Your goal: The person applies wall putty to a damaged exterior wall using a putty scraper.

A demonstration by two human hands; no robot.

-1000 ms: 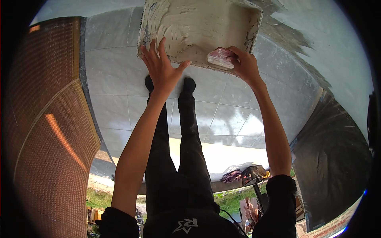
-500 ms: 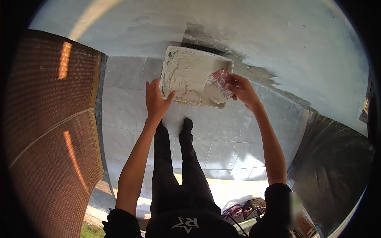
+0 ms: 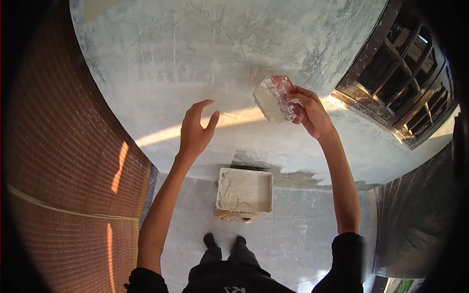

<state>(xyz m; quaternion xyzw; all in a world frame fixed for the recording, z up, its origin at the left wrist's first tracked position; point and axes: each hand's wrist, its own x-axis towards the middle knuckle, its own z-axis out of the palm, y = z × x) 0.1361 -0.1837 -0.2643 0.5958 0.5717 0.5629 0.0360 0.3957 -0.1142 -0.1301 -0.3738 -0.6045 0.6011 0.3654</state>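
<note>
My right hand [image 3: 314, 113] grips a red putty spreader [image 3: 282, 83] by its edge, thumb and fingers pinched on it. Wet off-white putty [image 3: 268, 105] coats the spreader's left side and lower face. In front of it rises a patchy grey-white wall [image 3: 185, 68]. My left hand [image 3: 194, 132] is raised before the wall, holding nothing, with thumb and fingers apart. Lower down, between my forearms, a rectangular tray [image 3: 271, 193] contains more of the same putty. It rests on a tan support [image 3: 229, 215] near the wall's foot.
A brown woven screen [image 3: 73, 146] runs along the left side. At the upper right is a dark-framed window [image 3: 400, 68], with a dark sheet [image 3: 410, 215] below it. My feet stand on grey floor tiles [image 3: 303, 229] close to the tray.
Both hands have risen from the tray to the wall, the right one bringing the spreader with putty on it. My left hand has left the tray's edge. The view has tilted up.
</note>
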